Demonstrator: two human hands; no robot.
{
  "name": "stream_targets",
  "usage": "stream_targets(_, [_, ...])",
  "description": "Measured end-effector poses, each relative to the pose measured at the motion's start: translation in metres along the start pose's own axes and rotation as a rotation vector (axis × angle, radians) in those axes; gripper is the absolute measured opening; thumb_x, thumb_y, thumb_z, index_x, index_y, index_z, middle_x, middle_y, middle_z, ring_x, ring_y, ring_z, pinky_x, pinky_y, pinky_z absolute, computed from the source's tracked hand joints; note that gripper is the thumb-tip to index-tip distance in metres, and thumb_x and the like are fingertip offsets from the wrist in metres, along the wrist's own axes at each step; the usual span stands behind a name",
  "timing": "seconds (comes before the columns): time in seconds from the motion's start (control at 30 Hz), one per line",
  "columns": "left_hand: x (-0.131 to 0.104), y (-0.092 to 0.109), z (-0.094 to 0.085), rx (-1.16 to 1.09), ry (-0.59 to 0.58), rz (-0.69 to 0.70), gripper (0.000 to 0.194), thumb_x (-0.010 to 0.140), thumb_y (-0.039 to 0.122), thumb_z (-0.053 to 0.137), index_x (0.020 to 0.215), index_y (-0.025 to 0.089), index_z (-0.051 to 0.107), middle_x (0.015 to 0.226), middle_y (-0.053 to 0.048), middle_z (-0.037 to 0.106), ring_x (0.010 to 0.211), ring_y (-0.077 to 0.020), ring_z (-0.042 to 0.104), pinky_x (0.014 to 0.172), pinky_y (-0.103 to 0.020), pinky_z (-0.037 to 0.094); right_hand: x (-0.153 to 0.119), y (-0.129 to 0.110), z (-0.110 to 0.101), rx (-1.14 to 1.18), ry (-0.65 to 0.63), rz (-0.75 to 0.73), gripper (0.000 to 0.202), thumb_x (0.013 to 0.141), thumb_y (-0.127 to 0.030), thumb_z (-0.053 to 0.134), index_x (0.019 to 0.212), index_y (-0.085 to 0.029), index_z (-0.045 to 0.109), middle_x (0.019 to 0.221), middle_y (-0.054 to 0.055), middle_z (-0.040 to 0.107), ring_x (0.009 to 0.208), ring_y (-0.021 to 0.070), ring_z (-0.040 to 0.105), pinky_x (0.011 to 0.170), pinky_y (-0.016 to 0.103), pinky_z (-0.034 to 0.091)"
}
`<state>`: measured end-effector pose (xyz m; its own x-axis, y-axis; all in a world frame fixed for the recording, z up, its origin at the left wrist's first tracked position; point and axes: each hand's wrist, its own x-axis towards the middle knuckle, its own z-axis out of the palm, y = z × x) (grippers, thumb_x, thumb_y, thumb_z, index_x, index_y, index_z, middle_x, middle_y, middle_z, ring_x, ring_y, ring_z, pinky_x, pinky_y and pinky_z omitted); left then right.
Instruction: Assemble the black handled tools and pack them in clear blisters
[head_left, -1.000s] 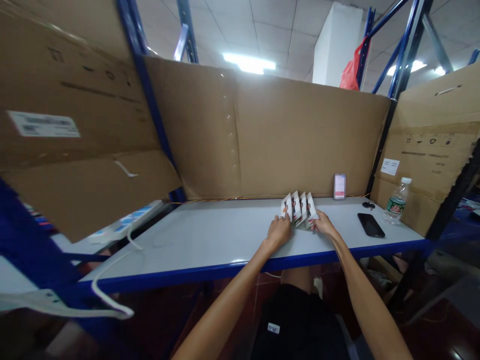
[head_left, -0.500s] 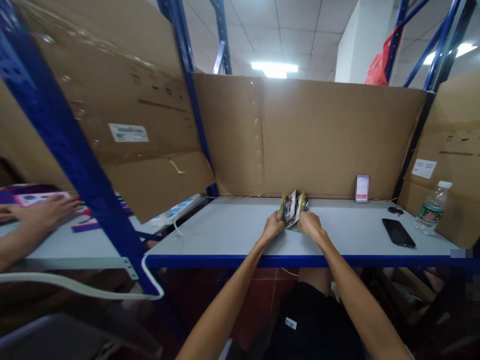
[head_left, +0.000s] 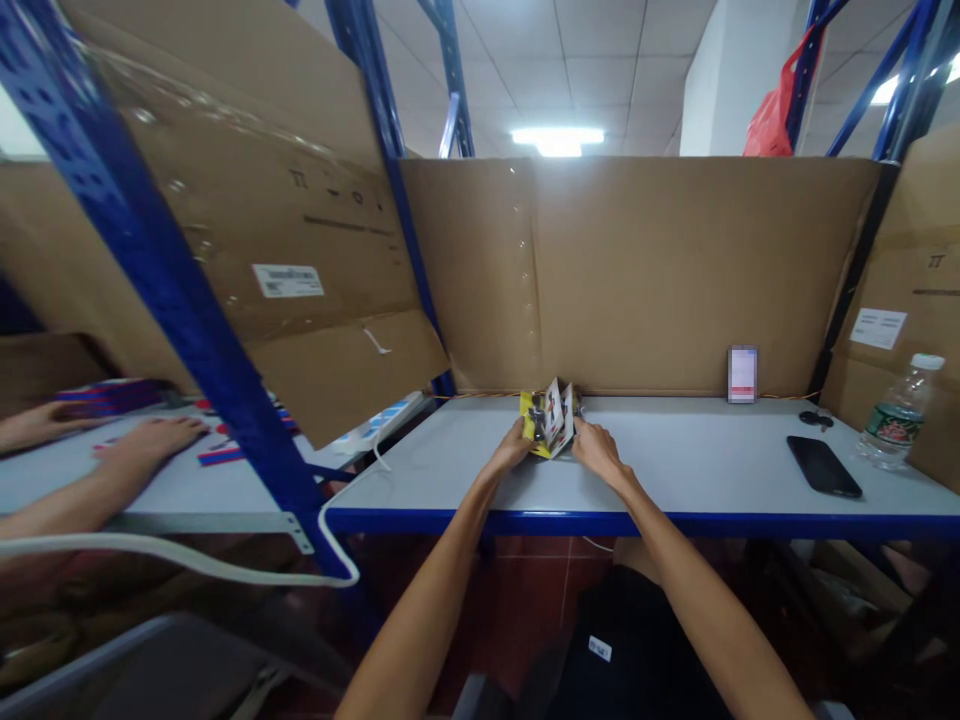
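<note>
Just above the table (head_left: 442,470), both hands grip a small group of flat printed packets standing on edge. My left hand (head_left: 512,447) is closed on the left side of a yellow packet with dark shapes (head_left: 534,418). My right hand (head_left: 598,449) is closed at the right side of the white printed packets (head_left: 556,415), which stand fanned apart beside the yellow one. Whether they are separate packets or one folded piece, I cannot tell. My right fingertips are partly hidden behind the hand.
A black phone (head_left: 823,466), a water bottle (head_left: 894,415), dark keys (head_left: 815,420) and a propped lit screen (head_left: 742,375) are on the right. Cardboard panels (head_left: 675,280) wall the table. Left of a blue post (head_left: 172,300), another person's hands (head_left: 154,440) lie near red-and-blue boxes.
My hands and the packets have shifted left, and the yellow front now faces me more. The view has turned slightly left. The other person's hands have moved apart.
</note>
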<state>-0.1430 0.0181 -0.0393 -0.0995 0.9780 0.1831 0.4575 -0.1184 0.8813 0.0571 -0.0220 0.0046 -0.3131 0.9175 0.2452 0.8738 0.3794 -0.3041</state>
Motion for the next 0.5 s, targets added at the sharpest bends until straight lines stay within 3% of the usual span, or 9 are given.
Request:
stream_targets(0.1, [-0.002,-0.006,-0.017,-0.153,-0.142,-0.088,0.066,0.067,0.016,0.062,0.133,0.013,0.053,0.096,-0.005,0.07,0.077,-0.0157,0.062,0.066,-0.024,0.047,0.003,-0.01,0.006,0.017,0.007,-0.025,0.038,0.092,-0.014,0.041,0.125,-0.02,0.059,0.113,0.014,0.073,0.103,0.0271,0.07,0.081,0.031,0.048])
stream_targets(0.27, [-0.006,-0.009,-0.036,-0.186,-0.321,-0.113,0.067,0.065,0.022,0.067,0.131,0.013,0.057,0.079,-0.002,0.064,0.062,-0.0112,0.054,0.058,-0.021,0.04,0.008,-0.024,0.019,0.101,0.043,-0.021,0.039,0.097,-0.014,0.038,0.131,-0.018,0.055,0.114,0.014,0.073,0.105,0.0248,0.068,0.085,0.029,0.046])
stream_targets(0.43, [-0.008,-0.006,-0.048,-0.187,-0.377,-0.11,0.064,0.063,0.023,0.07,0.126,0.014,0.062,0.082,-0.004,0.068,0.065,-0.0124,0.059,0.06,-0.022,0.043,0.005,-0.035,0.025,0.071,0.053,-0.077,0.048,0.097,-0.015,0.037,0.144,-0.013,0.045,0.11,0.016,0.074,0.101,0.0262,0.07,0.086,0.03,0.048])
stream_targets(0.5, [-0.005,-0.006,-0.053,-0.078,-0.321,-0.109,0.054,0.059,0.021,0.069,0.113,0.014,0.069,0.079,-0.003,0.07,0.067,-0.0152,0.061,0.059,-0.023,0.045,0.003,-0.041,0.025,-0.017,0.033,-0.125,0.053,0.094,-0.013,0.04,0.147,-0.008,0.043,0.108,0.019,0.074,0.099,0.029,0.071,0.085,0.033,0.05])
